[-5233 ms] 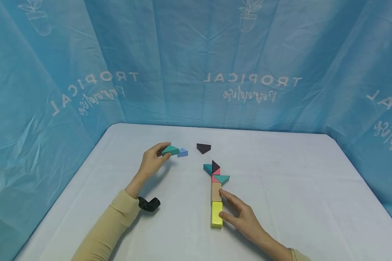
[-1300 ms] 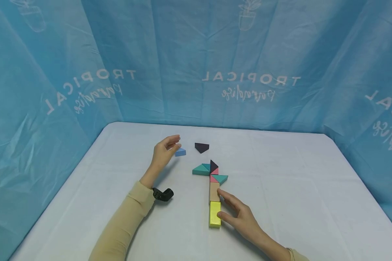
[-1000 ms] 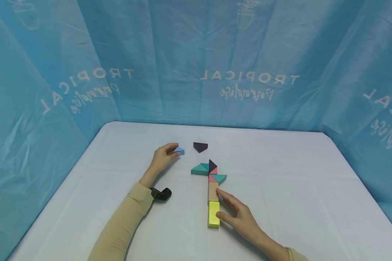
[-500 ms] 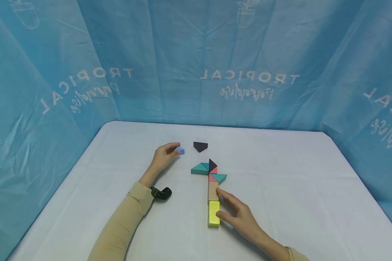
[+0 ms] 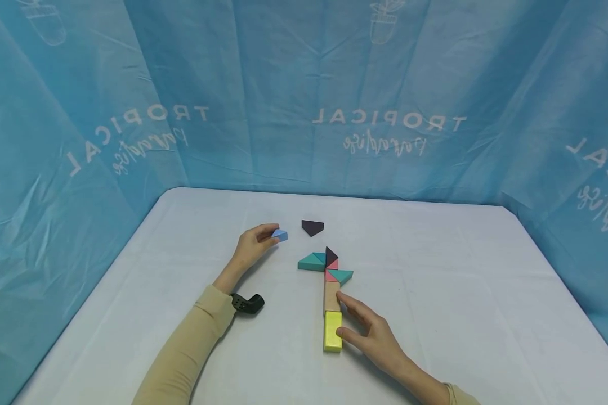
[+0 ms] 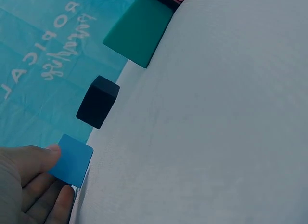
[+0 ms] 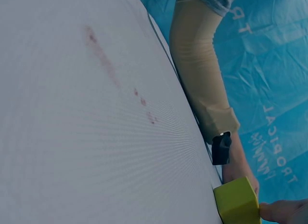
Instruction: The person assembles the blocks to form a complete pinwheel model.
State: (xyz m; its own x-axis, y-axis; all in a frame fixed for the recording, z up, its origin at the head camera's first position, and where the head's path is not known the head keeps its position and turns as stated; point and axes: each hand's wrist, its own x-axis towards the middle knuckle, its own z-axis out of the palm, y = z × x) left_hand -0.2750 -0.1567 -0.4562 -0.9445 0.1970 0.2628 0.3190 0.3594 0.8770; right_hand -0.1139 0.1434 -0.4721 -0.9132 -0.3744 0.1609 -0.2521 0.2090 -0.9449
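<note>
My left hand [image 5: 250, 246] pinches a small blue triangular block [image 5: 281, 234] between thumb and fingers; in the left wrist view the thumb presses on the edge of that blue block [image 6: 74, 161]. My right hand [image 5: 380, 340] rests beside a column of blocks, its thumb at the yellow rectangular block [image 5: 332, 337] and its index fingertip at the plain wooden block [image 5: 331, 295]. Above these lie two pink triangles, a black triangle [image 5: 331, 257], a green triangle [image 5: 343, 275] on the right, and a small teal piece [image 5: 321, 256] with a larger green triangle [image 5: 309, 262] on the left.
A black four-sided block [image 5: 313, 227] lies alone behind the column, right of my left hand. A black camera mount [image 5: 248, 304] sticks out from my left wrist. The white table [image 5: 461, 292] is backed by a blue printed curtain [image 5: 284, 84].
The larger green triangle, earlier in my left hand, now lies at the column's left side. My left hand has since gone back and taken hold of the blue block. My right hand has stayed put.
</note>
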